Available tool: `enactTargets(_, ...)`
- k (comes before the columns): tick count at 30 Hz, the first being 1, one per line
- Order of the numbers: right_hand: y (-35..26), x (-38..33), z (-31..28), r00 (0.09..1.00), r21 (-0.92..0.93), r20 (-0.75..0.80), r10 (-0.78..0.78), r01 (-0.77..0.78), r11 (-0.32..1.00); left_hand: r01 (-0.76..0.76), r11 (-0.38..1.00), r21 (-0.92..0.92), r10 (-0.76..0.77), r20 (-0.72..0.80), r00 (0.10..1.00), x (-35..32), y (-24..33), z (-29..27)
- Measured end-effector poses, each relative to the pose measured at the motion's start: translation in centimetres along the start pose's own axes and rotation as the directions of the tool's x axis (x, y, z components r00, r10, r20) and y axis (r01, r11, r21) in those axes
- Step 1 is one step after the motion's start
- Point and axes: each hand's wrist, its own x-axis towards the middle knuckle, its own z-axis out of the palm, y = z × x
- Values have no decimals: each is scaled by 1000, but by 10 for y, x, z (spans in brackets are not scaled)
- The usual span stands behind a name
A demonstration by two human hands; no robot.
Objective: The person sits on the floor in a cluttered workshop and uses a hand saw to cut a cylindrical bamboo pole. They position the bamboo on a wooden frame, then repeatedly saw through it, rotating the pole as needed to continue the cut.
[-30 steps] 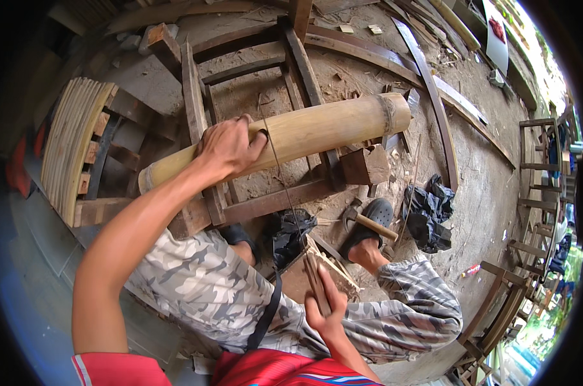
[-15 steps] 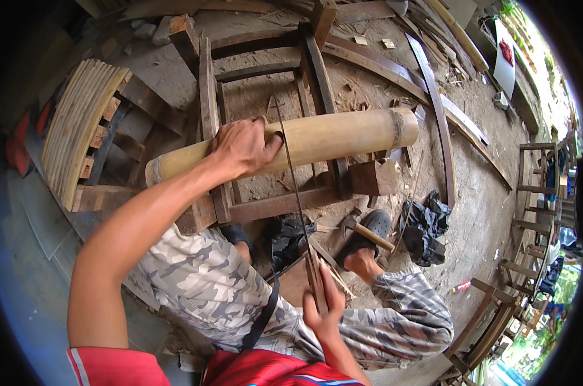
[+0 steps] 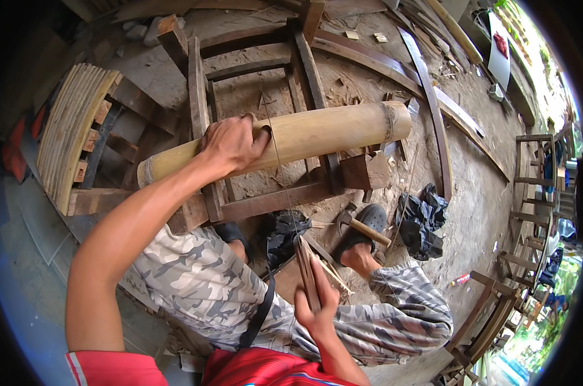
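A thick, pale yellow bamboo length [image 3: 330,130] lies across a dark wooden frame [image 3: 275,201], tilted slightly up to the right. Over its top my left hand [image 3: 232,143] is clasped, the thumb close beside the saw blade. In my right hand [image 3: 317,303], near my lap, is the handle of a handsaw [image 3: 308,271]. The thin blade, seen almost edge-on, runs away from me and crosses the bamboo just right of my left thumb. How deep the blade sits in the bamboo I cannot tell.
Beside my shoe [image 3: 368,222] is a hammer [image 3: 363,229] with a wooden handle. Black plastic bags [image 3: 424,219] lie crumpled nearby. Slatted wooden furniture [image 3: 76,132] stands at left, planks [image 3: 426,96] lie at far right, and wooden frames [image 3: 532,219] line the right side.
The whole view has shifted slightly, so things sit a little further left and up. The saw blade now looks thinner. Both hands keep their hold.
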Motion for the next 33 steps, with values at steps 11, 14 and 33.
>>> enactTargets(11,5,79,34,1000,135,-22,-23,25,991,-179,982,65,170,128,977,-6,2,-23)
enactTargets(14,3,80,33,1000,87,-20,-18,20,996,-174,976,132,165,80,983,-15,-3,-20)
enactTargets(33,-8,53,26,997,29,-43,-71,73,997,-52,985,165,18,202,979,-15,-8,-21)
